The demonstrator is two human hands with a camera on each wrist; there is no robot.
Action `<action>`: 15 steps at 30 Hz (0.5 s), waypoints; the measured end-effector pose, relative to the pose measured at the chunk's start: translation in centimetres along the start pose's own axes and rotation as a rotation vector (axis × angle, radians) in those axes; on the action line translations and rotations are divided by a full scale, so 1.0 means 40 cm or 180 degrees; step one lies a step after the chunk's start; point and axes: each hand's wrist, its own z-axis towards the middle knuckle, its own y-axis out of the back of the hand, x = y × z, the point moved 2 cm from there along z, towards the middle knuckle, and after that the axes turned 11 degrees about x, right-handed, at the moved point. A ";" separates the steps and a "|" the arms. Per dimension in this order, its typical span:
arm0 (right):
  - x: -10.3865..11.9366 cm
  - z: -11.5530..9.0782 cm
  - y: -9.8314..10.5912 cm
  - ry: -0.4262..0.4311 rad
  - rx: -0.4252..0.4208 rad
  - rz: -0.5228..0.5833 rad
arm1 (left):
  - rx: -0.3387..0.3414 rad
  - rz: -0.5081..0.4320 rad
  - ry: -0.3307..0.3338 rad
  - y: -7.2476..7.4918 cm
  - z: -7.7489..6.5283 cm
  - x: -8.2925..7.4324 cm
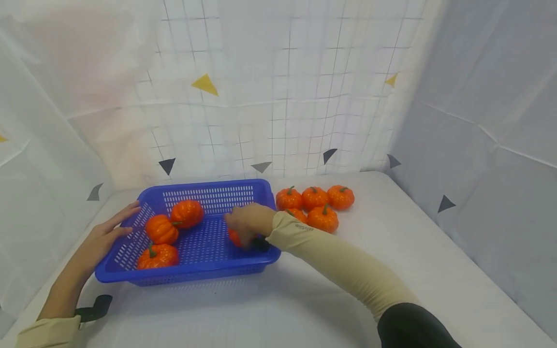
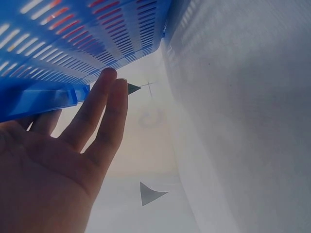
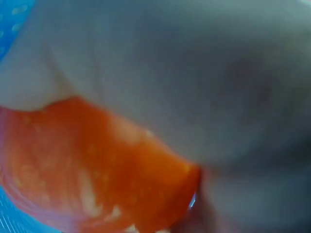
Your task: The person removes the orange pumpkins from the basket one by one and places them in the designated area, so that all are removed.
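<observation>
A blue plastic basket [image 1: 187, 275] with slotted walls sits on the table. My right hand [image 1: 251, 220] reaches into its right side and grips a small orange pumpkin [image 1: 235, 238], partly hidden beneath the fingers. Close up in the right wrist view, that glossy pumpkin [image 3: 97, 170] lies against the palm, with blue mesh around it. Three more pumpkins [image 1: 162, 229] are in the basket's left half. At the left end, my left hand [image 1: 101, 241] rests along the rim; its fairly straight fingers [image 2: 114, 107] show beside the outer wall in the left wrist view.
Right of the basket, several orange pumpkins [image 1: 323, 219] with green stems stand in a cluster on the white table [image 1: 391, 241]. White sheeting [image 1: 304, 96] with grid lines and dark and yellow triangles hangs behind and at both sides.
</observation>
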 end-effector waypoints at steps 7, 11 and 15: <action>0.000 0.005 0.007 0.0090 -0.0172 -0.0067 | -0.0012 -0.0047 -0.0013 0.000 -0.002 0.004; -0.002 0.012 0.013 0.0244 -0.0297 -0.0077 | -0.0014 -0.0027 0.0006 0.000 0.000 0.003; -0.002 0.010 0.016 0.0344 -0.0328 0.0054 | -0.0015 0.0023 0.0009 -0.002 0.002 -0.001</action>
